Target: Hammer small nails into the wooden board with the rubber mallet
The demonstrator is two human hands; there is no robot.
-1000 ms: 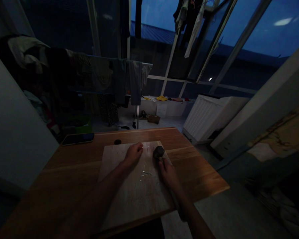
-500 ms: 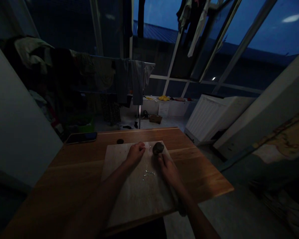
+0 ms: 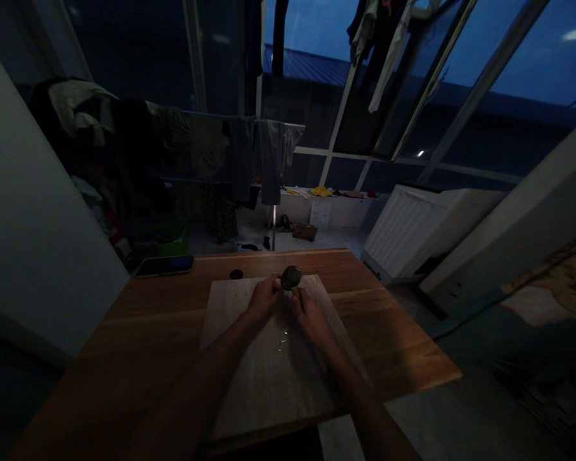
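Observation:
My right hand (image 3: 311,315) is closed around the light handle of a hammer (image 3: 291,277) with a thick, dark, round head. The head is raised over the far part of a pale wooden board (image 3: 254,390), right beside my left fingertips. My left hand (image 3: 265,298) is closed in a pinch at the board's far side. What it pinches is too small and dark to make out, and the hammer head partly covers that spot. A few thin shiny nails (image 3: 283,341) lie loose on the board between my forearms.
The board rests on a brown wooden table (image 3: 388,320). A phone (image 3: 164,266) lies at the table's far left corner, and a small dark round thing (image 3: 236,274) sits behind the board. Beyond stand a laundry rack (image 3: 269,160) with clothes and a white appliance (image 3: 406,224).
The hammer head has moved left, to right beside my left fingertips. My right hand has shifted left and slightly farther away with it. My left hand stays pinched; the view has turned slightly.

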